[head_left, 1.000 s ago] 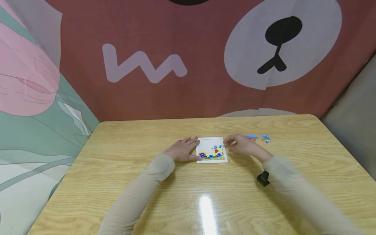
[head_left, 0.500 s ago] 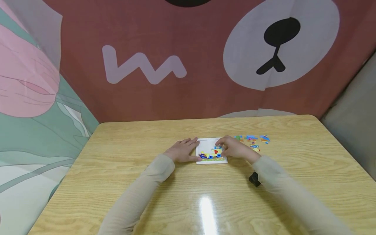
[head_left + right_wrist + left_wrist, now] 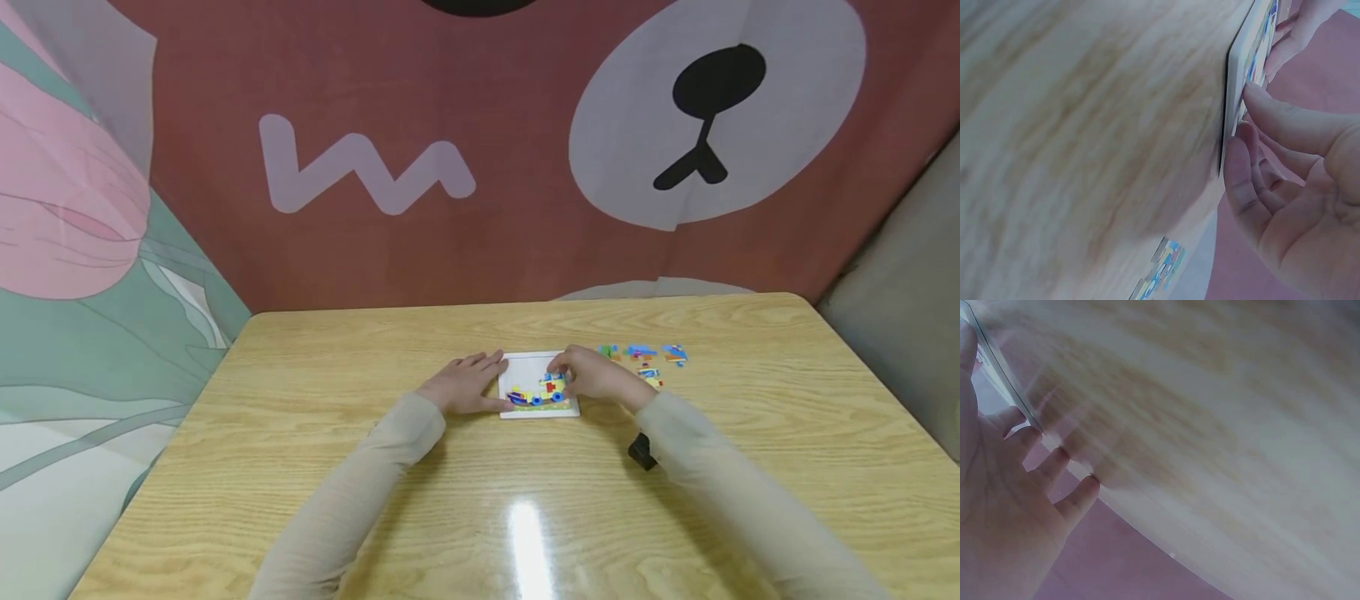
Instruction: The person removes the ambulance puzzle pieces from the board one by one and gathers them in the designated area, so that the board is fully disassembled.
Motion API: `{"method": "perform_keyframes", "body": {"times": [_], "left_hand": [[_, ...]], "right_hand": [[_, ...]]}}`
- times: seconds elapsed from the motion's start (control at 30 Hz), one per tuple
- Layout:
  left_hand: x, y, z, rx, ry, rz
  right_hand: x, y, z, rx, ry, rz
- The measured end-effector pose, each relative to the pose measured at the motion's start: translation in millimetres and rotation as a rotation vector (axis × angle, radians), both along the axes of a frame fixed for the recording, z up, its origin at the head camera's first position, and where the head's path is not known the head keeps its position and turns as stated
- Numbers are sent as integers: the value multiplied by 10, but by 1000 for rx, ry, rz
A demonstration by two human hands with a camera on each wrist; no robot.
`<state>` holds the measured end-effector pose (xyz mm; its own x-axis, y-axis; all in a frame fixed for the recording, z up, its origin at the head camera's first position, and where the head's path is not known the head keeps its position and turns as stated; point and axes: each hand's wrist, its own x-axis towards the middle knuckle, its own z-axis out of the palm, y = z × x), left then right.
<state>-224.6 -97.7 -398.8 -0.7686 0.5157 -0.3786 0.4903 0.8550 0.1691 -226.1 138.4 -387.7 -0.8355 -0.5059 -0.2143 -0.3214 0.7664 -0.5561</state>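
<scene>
A white puzzle tray (image 3: 525,358) lies on the wooden table, its lower part filled with pieces that form a yellow and blue vehicle (image 3: 536,394). My left hand (image 3: 467,385) rests along the tray's left side, fingers spread and thumb at the lower left corner. In the left wrist view the fingertips of my left hand (image 3: 1035,469) touch the tray's edge. At the upper right of the picture, my right hand (image 3: 596,377) pinches a puzzle piece, mostly hidden by the fingers. The right wrist view shows my right hand (image 3: 1297,169) with thumb and curled fingers at the tray's rim.
Several loose puzzle pieces (image 3: 642,351) lie right of the tray, partly behind my right hand. A small black device (image 3: 642,451) sits by my right cuff. A cloth with a printed bear face (image 3: 525,242) hangs behind the table's far edge.
My right hand has moved left from beside the tray to over its right part, and has barely moved in the last half second. More loose pieces show behind it. The left hand stays put.
</scene>
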Motion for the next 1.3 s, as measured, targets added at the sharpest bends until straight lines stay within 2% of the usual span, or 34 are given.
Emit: {"method": "perform_keyframes", "body": {"times": [0.27, 0.63, 0.73, 1.03, 1.3], "left_hand": [[-4, 3, -19, 1, 4, 3], [-5, -4, 4, -2, 24, -9], [-1, -3, 2, -6, 22, -8], [10, -1, 1, -2, 2, 0], [16, -2, 4, -1, 11, 1]], "right_hand": [[-7, 13, -10, 2, 3, 6], [5, 59, -10, -97, -2, 34], [11, 56, -6, -102, -12, 35], [42, 33, -5, -85, 31, 33], [47, 36, 0, -96, 12, -28]]}}
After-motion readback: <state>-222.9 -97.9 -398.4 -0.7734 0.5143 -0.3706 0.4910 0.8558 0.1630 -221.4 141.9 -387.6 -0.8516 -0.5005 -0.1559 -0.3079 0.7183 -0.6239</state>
